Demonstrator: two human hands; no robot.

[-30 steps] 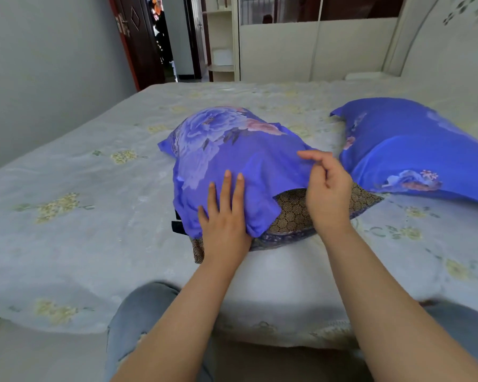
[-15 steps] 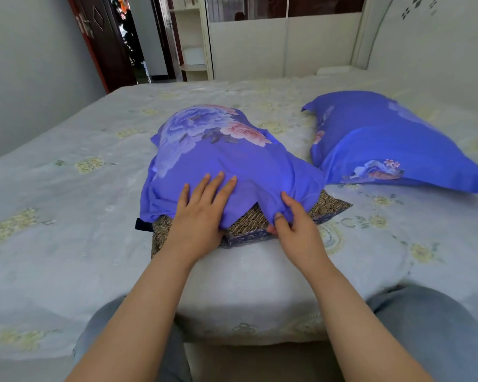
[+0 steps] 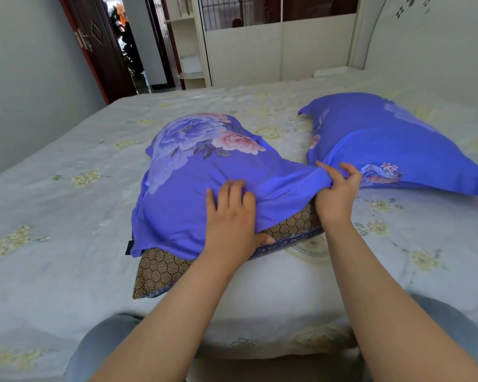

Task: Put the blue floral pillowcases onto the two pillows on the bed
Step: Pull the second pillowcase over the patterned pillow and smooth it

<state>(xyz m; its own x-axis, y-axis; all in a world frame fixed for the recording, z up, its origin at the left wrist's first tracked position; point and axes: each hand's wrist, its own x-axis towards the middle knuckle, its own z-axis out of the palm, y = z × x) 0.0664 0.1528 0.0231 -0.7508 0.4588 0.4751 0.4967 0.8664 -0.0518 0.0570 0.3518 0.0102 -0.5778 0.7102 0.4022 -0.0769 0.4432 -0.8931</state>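
A blue floral pillowcase (image 3: 204, 172) covers most of a brown honeycomb-patterned pillow (image 3: 160, 271) in the middle of the bed; the pillow's near end sticks out of the opening. My left hand (image 3: 232, 216) lies flat on the pillowcase, thumb at its lower hem. My right hand (image 3: 337, 191) pinches the right corner of the pillowcase's open edge and holds it raised. A second pillow in a blue floral pillowcase (image 3: 392, 144) lies to the right, fully covered.
The bed (image 3: 66, 216) has a pale sheet with yellow flowers. Its white headboard (image 3: 425, 45) rises at the right. A dark wooden door (image 3: 100, 51) and a white shelf unit (image 3: 191, 45) stand beyond the bed. My knees in jeans press against the near edge.
My right hand went from the hem near the pillow's front to the right corner and lifted it. My left hand slid slightly forward on the pillowcase.
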